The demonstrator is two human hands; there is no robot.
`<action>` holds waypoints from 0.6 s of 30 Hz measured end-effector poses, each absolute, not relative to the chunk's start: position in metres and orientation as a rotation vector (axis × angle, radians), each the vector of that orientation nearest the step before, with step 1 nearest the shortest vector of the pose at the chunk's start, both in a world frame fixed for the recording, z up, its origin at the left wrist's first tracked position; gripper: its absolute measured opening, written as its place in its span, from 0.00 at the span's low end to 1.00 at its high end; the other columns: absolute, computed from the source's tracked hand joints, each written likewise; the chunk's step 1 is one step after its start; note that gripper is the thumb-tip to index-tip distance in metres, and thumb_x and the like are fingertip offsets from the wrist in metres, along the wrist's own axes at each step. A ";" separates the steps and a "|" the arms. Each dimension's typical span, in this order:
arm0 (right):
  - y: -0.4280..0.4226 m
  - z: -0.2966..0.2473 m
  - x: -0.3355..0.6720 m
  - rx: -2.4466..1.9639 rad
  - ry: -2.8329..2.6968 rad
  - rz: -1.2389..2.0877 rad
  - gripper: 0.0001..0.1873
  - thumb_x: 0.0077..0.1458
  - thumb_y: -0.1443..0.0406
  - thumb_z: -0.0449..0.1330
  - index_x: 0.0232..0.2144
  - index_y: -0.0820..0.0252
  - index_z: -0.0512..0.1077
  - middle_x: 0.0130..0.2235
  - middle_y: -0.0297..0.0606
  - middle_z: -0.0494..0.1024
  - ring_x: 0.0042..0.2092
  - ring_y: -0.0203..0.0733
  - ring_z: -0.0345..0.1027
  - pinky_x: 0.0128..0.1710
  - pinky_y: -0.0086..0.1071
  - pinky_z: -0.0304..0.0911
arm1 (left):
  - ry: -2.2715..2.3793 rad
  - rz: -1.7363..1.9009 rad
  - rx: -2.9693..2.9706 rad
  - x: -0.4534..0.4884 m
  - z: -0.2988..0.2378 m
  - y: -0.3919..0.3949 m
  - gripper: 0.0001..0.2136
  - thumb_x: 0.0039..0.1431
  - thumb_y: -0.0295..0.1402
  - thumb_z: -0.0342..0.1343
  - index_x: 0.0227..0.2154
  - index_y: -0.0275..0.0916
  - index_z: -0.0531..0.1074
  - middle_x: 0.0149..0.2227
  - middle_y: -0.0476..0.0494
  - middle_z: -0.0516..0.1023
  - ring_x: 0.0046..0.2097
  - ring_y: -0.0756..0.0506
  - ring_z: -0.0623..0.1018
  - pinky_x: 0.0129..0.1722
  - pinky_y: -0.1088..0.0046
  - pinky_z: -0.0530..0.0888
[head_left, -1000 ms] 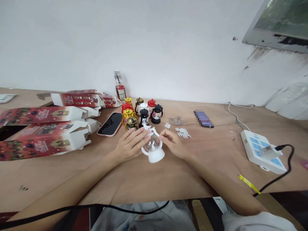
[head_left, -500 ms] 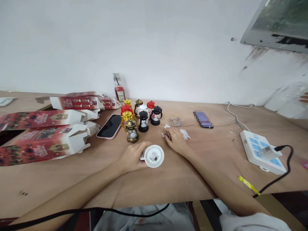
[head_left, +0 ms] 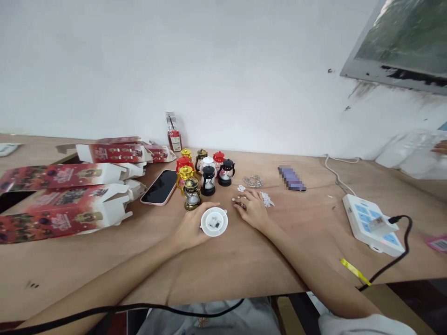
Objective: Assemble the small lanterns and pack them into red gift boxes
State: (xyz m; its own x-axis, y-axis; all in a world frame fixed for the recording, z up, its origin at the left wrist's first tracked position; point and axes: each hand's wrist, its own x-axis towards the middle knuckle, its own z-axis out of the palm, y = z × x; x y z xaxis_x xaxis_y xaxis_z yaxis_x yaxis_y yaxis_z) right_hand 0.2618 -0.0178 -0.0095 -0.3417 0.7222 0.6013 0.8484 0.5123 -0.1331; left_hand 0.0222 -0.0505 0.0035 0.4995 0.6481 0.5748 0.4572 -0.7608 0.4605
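Note:
My left hand point(head_left: 193, 226) is wrapped round a small white lantern point(head_left: 214, 222), its round underside tipped up toward me. Inside that open base small white and dark parts show. To the right, my right hand point(head_left: 254, 209) rests on the table with bent fingers apart, the tips over a little pile of small dark brown and pale pieces point(head_left: 240, 204), too small to name. White plastic bits point(head_left: 267, 199) lie beside that hand. Beyond my left hand stand several small lanterns: a bronze one point(head_left: 192, 197), a black one point(head_left: 208, 181), a red one point(head_left: 219, 158) and others.
Red printed boxes point(head_left: 59, 177) lie at the left, near a phone point(head_left: 159, 187). A drink bottle point(head_left: 173, 135) stands against the wall. Metal rings or chain point(head_left: 253, 181), another phone point(head_left: 292, 178), and a power strip point(head_left: 372, 225) with cables are farther right.
The lantern in my left hand has shifted slightly left and up, its underside turned more squarely to me. My right fingers have bent further over the small pieces. The view has shifted slightly.

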 end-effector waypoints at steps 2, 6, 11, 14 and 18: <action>-0.017 -0.011 0.261 -1.270 -2.144 -0.292 0.04 0.55 0.66 0.61 0.32 0.56 0.77 0.42 0.38 0.79 0.47 0.48 0.65 0.46 0.43 0.57 | 0.942 1.131 2.517 0.022 0.004 -0.050 0.20 0.54 0.35 0.56 0.50 0.39 0.64 0.50 0.38 0.75 0.49 0.43 0.78 0.46 0.66 0.76; -0.015 -0.015 0.261 -1.265 -2.177 -0.371 0.05 0.57 0.66 0.60 0.30 0.57 0.76 0.39 0.39 0.79 0.44 0.47 0.65 0.43 0.41 0.58 | 0.924 1.193 2.518 0.023 0.006 -0.050 0.18 0.55 0.33 0.55 0.49 0.38 0.65 0.49 0.38 0.75 0.49 0.44 0.77 0.48 0.66 0.75; -0.012 -0.016 0.261 -1.221 -2.207 -0.403 0.08 0.60 0.65 0.57 0.29 0.58 0.73 0.34 0.41 0.78 0.43 0.48 0.67 0.41 0.40 0.58 | 0.887 1.204 2.554 0.024 0.007 -0.049 0.17 0.55 0.32 0.55 0.49 0.39 0.64 0.48 0.38 0.75 0.49 0.43 0.76 0.47 0.65 0.75; -0.017 -0.012 0.258 -1.103 -2.089 -0.306 0.10 0.63 0.64 0.52 0.31 0.58 0.70 0.34 0.41 0.78 0.39 0.45 0.69 0.40 0.38 0.60 | 0.884 1.192 2.556 0.024 0.006 -0.049 0.19 0.54 0.31 0.55 0.49 0.39 0.63 0.46 0.38 0.74 0.47 0.43 0.76 0.46 0.66 0.75; -0.036 -0.005 0.248 -0.908 -1.777 -0.035 0.09 0.65 0.65 0.46 0.35 0.56 0.66 0.34 0.38 0.77 0.36 0.40 0.71 0.37 0.35 0.65 | 0.862 1.230 2.595 0.025 0.006 -0.049 0.17 0.54 0.31 0.54 0.48 0.38 0.63 0.44 0.38 0.73 0.47 0.43 0.75 0.45 0.67 0.74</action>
